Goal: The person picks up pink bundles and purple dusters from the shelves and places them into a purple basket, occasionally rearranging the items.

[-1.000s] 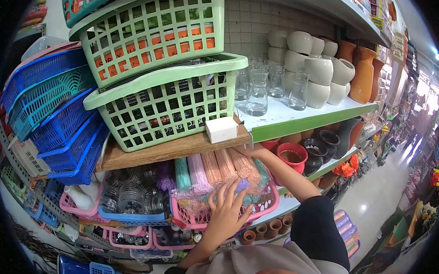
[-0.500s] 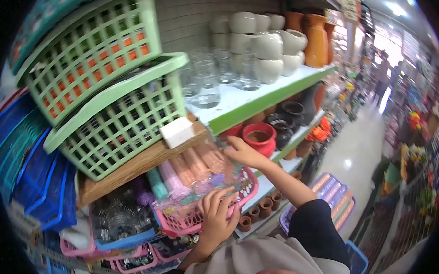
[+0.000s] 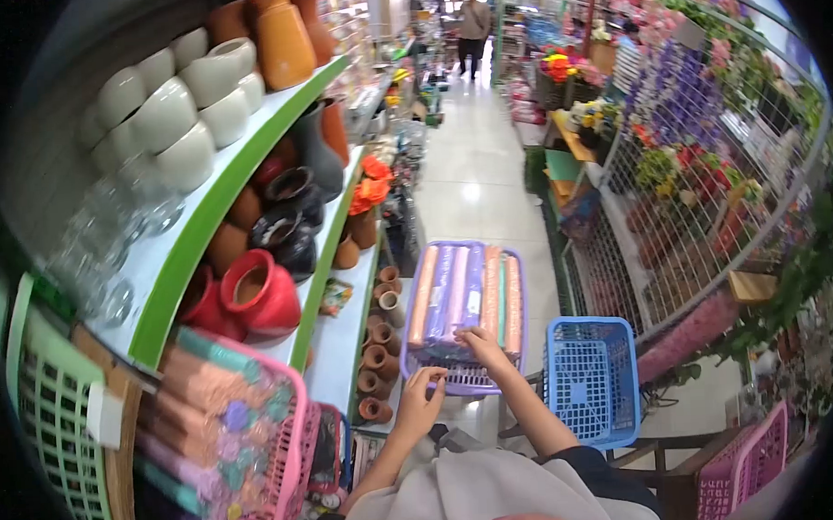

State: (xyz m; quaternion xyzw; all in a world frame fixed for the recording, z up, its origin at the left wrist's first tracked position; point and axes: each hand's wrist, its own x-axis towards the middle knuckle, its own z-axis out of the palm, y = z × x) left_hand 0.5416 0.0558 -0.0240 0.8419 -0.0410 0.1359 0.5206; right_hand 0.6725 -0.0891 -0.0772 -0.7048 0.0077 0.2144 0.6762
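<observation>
A purple basket [image 3: 520,297] stands in front of me, holding a row of plastic-wrapped rolls [image 3: 455,291] in peach, purple, pink and green. Over the near ends of these rolls, my right hand [image 3: 483,347] reaches in with its fingers extended. My left hand [image 3: 421,401] hovers by the basket's near left corner, fingers loosely bent and apart, with nothing in them. To the lower left, a pink basket [image 3: 294,433] holds more wrapped rolls [image 3: 186,409] in peach, lilac and teal; both hands are away from it.
A blue basket [image 3: 588,322] sits right of the purple one. Shelves on the left carry white pots [image 3: 184,159], glass jars, a red pot [image 3: 262,290] and small clay pots [image 3: 379,359]. A wire rack [image 3: 640,278] with flowers lines the right. A person [image 3: 473,30] stands down the aisle.
My view has swung right, from the shelf to the aisle. Both hands have left the pink basket and its rolls and are now at the purple basket.
</observation>
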